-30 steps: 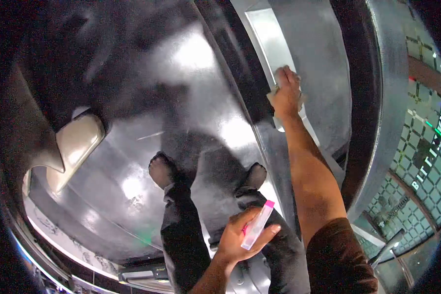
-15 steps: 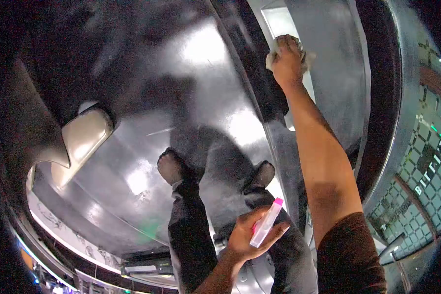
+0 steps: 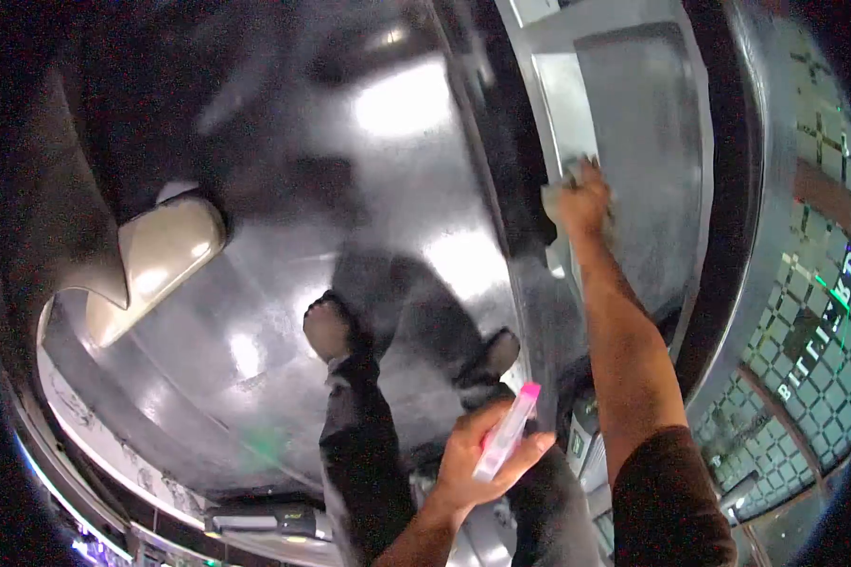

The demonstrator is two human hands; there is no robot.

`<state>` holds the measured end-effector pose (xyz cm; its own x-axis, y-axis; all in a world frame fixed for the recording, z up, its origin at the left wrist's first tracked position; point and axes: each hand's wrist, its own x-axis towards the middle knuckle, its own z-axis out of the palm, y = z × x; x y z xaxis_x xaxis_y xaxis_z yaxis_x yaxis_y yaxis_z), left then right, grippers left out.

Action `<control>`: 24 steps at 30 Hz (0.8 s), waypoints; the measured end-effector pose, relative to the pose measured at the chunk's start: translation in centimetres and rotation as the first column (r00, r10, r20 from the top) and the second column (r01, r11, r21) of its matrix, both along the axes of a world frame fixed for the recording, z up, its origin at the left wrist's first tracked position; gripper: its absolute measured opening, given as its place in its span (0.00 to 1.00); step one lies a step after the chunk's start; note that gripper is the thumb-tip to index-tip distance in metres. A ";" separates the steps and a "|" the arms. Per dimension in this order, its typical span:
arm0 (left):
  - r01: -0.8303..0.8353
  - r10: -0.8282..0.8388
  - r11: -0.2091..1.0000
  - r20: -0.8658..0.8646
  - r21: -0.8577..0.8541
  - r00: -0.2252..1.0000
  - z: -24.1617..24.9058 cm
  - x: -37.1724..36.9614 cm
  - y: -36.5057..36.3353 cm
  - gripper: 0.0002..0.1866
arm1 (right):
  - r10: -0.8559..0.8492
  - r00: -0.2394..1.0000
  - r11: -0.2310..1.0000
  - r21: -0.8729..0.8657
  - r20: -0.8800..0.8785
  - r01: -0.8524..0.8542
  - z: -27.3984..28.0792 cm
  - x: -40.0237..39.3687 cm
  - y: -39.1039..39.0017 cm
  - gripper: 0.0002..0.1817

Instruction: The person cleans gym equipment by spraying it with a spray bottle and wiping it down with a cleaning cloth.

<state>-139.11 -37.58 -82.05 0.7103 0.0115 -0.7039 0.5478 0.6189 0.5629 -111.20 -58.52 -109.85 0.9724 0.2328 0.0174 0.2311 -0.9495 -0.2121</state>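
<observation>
My left hand (image 3: 468, 458) is low in the middle of the view, its fingers closed around a clear plastic bottle (image 3: 503, 439) with a pink tip. The bottle is tilted, with the tip up and to the right. At the upper right, my right hand (image 3: 586, 203) presses a pale, crumpled cloth (image 3: 554, 200) against a grey panel (image 3: 643, 123). Motion blurs this hand, and its fingers partly cover the cloth. Beside the cloth, a bright white strip (image 3: 567, 99) shows along the panel's left side.
My feet (image 3: 327, 329) are on a shiny dark floor (image 3: 274, 255) with bright reflections. A beige moulded armrest-like piece (image 3: 161, 260) juts in at left. A dark curved rim (image 3: 742, 189) borders the panel at right, with a tiled, lettered surface (image 3: 823, 350) beyond it.
My right hand and the cloth have moved down the panel, toward me. The view has shifted slightly. My left hand still holds the bottle in nearly the same place.
</observation>
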 end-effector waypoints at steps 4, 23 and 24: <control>0.022 -0.026 0.997 0.051 0.079 0.998 -0.6 0.4 -0.8 0.14 | 0.204 0.976 0.978 -0.029 -0.074 -0.207 2.2 2.2 5.0 0.31; -0.079 0.074 0.978 0.036 0.195 0.997 0.1 1.2 -3.0 0.20 | -0.193 0.976 0.945 0.247 -0.104 0.214 2.3 4.6 4.9 0.31; -0.085 0.080 0.973 0.035 0.213 0.996 -0.3 0.6 -3.0 0.21 | -0.051 0.997 0.965 0.261 0.054 0.035 2.7 6.0 6.7 0.30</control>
<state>-138.51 -40.53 -82.36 0.7189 0.2193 -0.6596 0.4830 0.5248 0.7009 -105.22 -51.84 -107.15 0.9767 0.1702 0.1305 0.2109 -0.8729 -0.4400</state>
